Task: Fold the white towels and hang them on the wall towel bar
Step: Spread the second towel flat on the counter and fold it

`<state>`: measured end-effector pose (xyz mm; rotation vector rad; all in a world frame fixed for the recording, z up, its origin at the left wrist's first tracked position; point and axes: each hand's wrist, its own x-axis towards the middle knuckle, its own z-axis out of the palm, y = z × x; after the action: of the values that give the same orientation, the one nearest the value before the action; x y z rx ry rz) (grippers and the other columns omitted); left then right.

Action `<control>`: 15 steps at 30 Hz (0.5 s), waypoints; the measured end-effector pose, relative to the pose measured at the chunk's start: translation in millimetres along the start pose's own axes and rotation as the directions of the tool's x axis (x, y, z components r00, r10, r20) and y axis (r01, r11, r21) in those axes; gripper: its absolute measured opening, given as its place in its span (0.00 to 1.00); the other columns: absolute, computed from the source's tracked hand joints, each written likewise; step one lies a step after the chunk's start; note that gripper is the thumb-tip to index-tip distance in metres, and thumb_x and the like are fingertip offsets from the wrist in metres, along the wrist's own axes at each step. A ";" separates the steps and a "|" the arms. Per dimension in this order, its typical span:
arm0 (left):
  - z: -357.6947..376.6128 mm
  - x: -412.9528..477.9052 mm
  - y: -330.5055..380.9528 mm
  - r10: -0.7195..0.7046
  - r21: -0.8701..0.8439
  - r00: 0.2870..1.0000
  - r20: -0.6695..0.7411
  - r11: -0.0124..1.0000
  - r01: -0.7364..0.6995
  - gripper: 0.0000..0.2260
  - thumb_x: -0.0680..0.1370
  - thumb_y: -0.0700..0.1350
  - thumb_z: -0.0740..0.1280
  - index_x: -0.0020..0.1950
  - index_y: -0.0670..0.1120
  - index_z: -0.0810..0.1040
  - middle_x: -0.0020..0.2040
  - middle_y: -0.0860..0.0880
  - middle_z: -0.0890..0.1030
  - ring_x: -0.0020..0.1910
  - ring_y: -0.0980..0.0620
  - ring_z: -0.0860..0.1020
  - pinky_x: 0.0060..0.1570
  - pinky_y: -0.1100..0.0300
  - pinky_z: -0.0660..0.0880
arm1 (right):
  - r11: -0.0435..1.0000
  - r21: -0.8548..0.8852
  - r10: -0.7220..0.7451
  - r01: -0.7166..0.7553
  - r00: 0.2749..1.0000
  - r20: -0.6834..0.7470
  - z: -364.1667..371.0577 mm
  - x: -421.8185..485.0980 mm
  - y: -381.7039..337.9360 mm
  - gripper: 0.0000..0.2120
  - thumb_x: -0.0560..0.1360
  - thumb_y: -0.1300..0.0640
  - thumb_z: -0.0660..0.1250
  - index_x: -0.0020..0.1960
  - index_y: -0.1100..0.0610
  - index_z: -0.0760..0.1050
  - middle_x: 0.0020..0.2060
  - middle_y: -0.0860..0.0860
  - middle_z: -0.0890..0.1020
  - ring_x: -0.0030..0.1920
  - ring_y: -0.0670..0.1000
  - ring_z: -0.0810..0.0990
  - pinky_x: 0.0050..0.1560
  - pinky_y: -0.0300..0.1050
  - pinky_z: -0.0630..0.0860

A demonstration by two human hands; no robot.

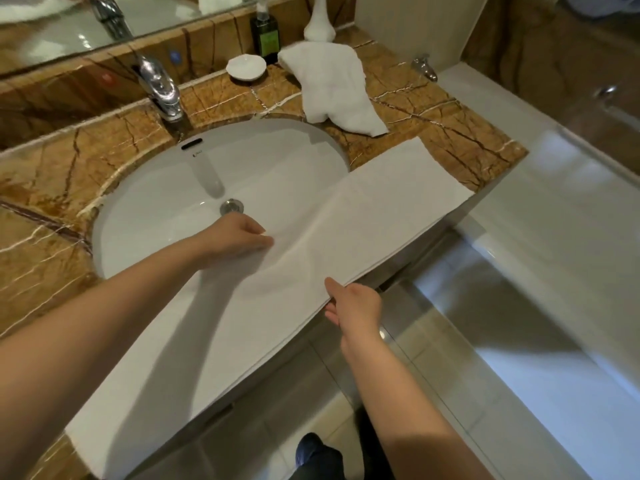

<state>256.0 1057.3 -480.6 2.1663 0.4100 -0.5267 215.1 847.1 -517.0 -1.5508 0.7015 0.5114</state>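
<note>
A long white towel (pixel 381 209) lies flat as a folded strip along the front of the vanity, partly over the sink (pixel 173 188). My left hand (pixel 239 237) pinches the towel's far edge above the basin. At the near edge, which overhangs the counter front, my right hand (pixel 353 303) holds the towel with the thumb on top and the fingers underneath. A second white towel (pixel 332 84) lies crumpled on the counter behind the sink. No towel bar is in view.
A chrome faucet (pixel 161 88) stands behind the basin. At the back of the brown marble counter (pixel 45 258) stand a white dish (pixel 246 66), a dark green bottle (pixel 265 34) and a white vase (pixel 319 19). A white bathtub rim (pixel 540 216) lies to the right.
</note>
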 end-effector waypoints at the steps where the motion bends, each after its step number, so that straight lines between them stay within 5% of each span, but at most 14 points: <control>1: -3.1 -1.7 1.8 0.000 -0.047 1.000 -0.013 0.999 -0.001 0.15 0.75 0.46 0.70 0.39 0.34 0.77 0.33 0.44 0.73 0.33 0.50 0.71 0.35 0.60 0.69 | 1.000 0.017 -0.013 0.013 1.000 0.001 2.0 -2.3 -3.7 0.14 0.73 0.59 0.71 0.35 0.58 0.68 0.30 0.55 0.74 0.33 0.53 0.75 0.50 0.55 0.78; 6: -18.7 -19.3 17.9 -0.001 -0.218 0.999 -0.033 0.976 -0.006 0.13 0.74 0.45 0.72 0.32 0.42 0.74 0.27 0.49 0.68 0.25 0.53 0.66 0.26 0.66 0.64 | 0.984 0.166 -0.068 0.067 0.998 0.001 7.6 -12.9 -30.6 0.17 0.75 0.62 0.66 0.33 0.52 0.61 0.32 0.53 0.63 0.37 0.52 0.62 0.38 0.45 0.64; 9: -28.5 -32.7 31.0 -0.007 -0.254 1.000 -0.009 0.967 0.005 0.13 0.74 0.47 0.72 0.35 0.43 0.73 0.27 0.49 0.67 0.26 0.54 0.65 0.28 0.64 0.63 | 0.976 0.190 -0.116 0.104 0.992 0.052 3.3 -24.8 -53.1 0.09 0.74 0.61 0.69 0.44 0.66 0.72 0.36 0.57 0.72 0.36 0.53 0.66 0.31 0.40 0.64; 10: -32.0 -37.0 36.3 -0.013 -0.281 1.000 -0.022 0.960 0.007 0.11 0.74 0.47 0.72 0.36 0.43 0.75 0.29 0.48 0.68 0.27 0.53 0.67 0.30 0.62 0.64 | 0.973 0.197 -0.141 0.124 0.987 0.072 1.2 -28.2 -60.9 0.17 0.74 0.61 0.70 0.50 0.74 0.71 0.40 0.63 0.78 0.40 0.51 0.66 0.31 0.40 0.67; 11: -36.2 -41.4 41.4 -0.025 -0.321 0.999 -0.042 0.947 0.010 0.09 0.73 0.47 0.72 0.38 0.43 0.77 0.30 0.47 0.71 0.30 0.52 0.69 0.32 0.61 0.65 | 0.967 0.206 -0.168 0.147 0.982 0.087 -0.9 -31.8 -69.1 0.22 0.73 0.61 0.71 0.56 0.78 0.68 0.47 0.69 0.80 0.39 0.57 0.76 0.35 0.44 0.71; 12: -40.4 -46.1 47.2 -0.036 -0.364 0.997 -0.065 0.931 0.009 0.08 0.73 0.47 0.72 0.40 0.43 0.78 0.33 0.46 0.73 0.33 0.51 0.71 0.34 0.60 0.67 | 0.964 0.200 -0.196 0.176 0.977 0.084 -3.0 -35.0 -77.3 0.24 0.73 0.61 0.71 0.58 0.78 0.67 0.52 0.70 0.78 0.49 0.62 0.81 0.40 0.47 0.74; 15: -53.9 -60.9 63.4 -0.036 -0.445 0.991 -0.128 0.895 -0.025 0.09 0.72 0.48 0.73 0.41 0.42 0.81 0.37 0.44 0.77 0.37 0.47 0.73 0.37 0.57 0.69 | 0.958 0.137 -0.263 0.250 0.962 0.080 -10.4 -44.7 -103.4 0.16 0.75 0.60 0.70 0.50 0.75 0.75 0.49 0.67 0.81 0.43 0.53 0.77 0.45 0.46 0.75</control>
<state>245.2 1056.8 -378.0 1.7570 0.5522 -0.2559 254.4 844.6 -410.9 -1.4614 0.4401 0.3387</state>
